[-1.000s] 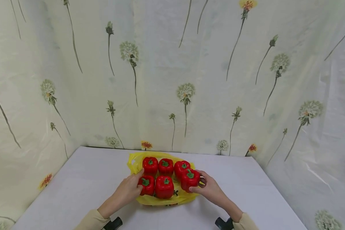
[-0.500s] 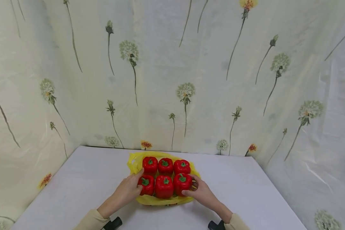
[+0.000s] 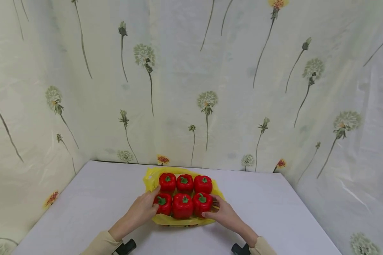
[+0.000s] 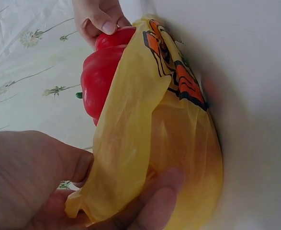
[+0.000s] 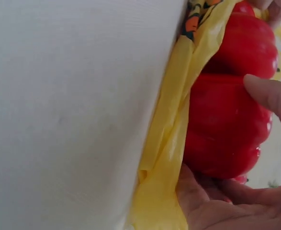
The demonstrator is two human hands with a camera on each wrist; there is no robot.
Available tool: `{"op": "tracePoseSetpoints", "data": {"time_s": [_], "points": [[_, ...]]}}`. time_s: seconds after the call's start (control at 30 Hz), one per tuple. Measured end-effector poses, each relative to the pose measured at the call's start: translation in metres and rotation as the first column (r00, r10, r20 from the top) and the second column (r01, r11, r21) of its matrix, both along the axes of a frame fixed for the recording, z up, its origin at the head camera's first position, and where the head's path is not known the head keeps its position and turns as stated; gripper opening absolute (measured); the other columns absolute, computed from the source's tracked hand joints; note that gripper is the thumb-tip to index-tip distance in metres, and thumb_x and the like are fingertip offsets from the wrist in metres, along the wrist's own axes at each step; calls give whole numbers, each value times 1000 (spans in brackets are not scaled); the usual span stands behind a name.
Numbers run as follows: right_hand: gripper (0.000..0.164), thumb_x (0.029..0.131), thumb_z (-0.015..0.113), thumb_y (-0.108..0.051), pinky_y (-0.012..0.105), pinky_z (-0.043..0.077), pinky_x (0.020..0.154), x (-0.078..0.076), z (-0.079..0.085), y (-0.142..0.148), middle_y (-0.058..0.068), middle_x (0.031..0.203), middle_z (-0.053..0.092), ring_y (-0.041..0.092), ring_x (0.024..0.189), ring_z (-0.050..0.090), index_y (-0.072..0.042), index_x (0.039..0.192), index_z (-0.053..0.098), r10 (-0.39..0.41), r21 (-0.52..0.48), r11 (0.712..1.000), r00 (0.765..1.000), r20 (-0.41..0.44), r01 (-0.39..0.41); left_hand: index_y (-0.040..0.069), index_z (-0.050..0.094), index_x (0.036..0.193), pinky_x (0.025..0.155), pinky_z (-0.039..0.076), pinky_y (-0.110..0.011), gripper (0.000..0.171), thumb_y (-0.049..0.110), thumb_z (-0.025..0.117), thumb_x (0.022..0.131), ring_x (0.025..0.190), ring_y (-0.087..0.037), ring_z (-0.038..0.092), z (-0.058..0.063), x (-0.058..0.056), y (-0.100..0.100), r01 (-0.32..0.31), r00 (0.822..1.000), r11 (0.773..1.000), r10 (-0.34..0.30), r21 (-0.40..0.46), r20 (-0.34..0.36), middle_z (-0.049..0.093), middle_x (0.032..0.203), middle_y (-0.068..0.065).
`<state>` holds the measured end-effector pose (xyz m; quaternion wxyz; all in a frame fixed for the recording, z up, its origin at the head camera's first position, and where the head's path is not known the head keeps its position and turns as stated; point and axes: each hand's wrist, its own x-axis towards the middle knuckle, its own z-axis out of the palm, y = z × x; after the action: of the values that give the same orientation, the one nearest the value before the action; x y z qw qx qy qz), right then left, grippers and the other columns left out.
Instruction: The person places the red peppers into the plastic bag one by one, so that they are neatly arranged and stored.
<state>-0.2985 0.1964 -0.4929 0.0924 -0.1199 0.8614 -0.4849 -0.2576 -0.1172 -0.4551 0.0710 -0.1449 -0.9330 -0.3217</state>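
Several red bell peppers with green stems stand in two rows on an opened yellow plastic bag (image 3: pixel 172 222). My right hand (image 3: pixel 225 214) grips the front-right bell pepper (image 3: pixel 201 205); in the right wrist view its thumb (image 5: pixel 267 93) lies on one side and the fingers curl round beneath. My left hand (image 3: pixel 142 209) is at the bag's left side, beside the front-left bell pepper (image 3: pixel 164 203). In the left wrist view it holds the bag's edge (image 4: pixel 121 158) between thumb and fingers; the bag film hides most of that pepper.
The back row of bell peppers, such as the middle one (image 3: pixel 184 183), stands behind the front row. White table (image 3: pixel 258 198) surrounds the bag, with a dandelion-patterned curtain (image 3: pixel 178 88) along its back and sides.
My right hand has moved left with its bell pepper, from overlapping the back-right pepper down into the front row beside the middle one. My left hand has stayed in place.
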Motion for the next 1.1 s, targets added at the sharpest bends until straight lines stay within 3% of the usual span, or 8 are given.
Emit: {"op": "tracePoseSetpoints", "data": {"time_s": [0.3,0.77,0.83,0.93,1.03,1.1], "points": [[80,76,80,-34,43,52,92,1,2,1,17,135,51,35,120,55,-2,138,42,-27,8,1000,1000,-7,27,-5,42,142,40,29,-20,64,-1,56,80,44,-7,31,-2,-1,0,-6,1000,1000,6,-12,-5,45,66,2],[80,79,77,-30,43,50,96,1,3,1,20,139,48,40,126,51,3,141,38,22,-18,1000,1000,5,-22,-5,42,142,40,30,-20,62,-2,56,81,45,-7,33,1,1,-1,4,1000,1000,-4,-13,16,46,68,0],[80,80,77,-30,43,50,95,0,5,2,22,140,48,42,126,50,4,141,39,44,-7,999,999,-8,-44,-5,42,142,41,31,-20,62,-1,56,82,46,-7,34,4,1,-3,11,1000,1000,-11,-14,23,52,75,-4],[80,80,77,-31,44,49,96,-1,10,5,23,141,47,43,127,49,5,141,39,65,10,998,997,-29,-65,-2,43,143,42,33,-21,60,1,57,84,48,-8,36,10,2,-9,22,998,1000,-21,-18,51,62,99,-14],[81,79,78,-33,45,48,97,-1,20,11,21,139,50,42,127,50,3,141,40,46,35,998,997,-58,-44,3,46,142,46,35,-24,57,4,59,87,55,-12,40,21,5,-17,57,994,997,-52,-49,95,60,116,-19],[81,79,78,-33,45,46,99,-1,30,15,19,138,51,40,127,50,0,142,40,21,42,999,997,-75,-18,9,47,143,56,45,-28,53,9,59,91,69,-18,53,30,8,-25,110,985,991,-99,-70,143,59,123,-19]]}}
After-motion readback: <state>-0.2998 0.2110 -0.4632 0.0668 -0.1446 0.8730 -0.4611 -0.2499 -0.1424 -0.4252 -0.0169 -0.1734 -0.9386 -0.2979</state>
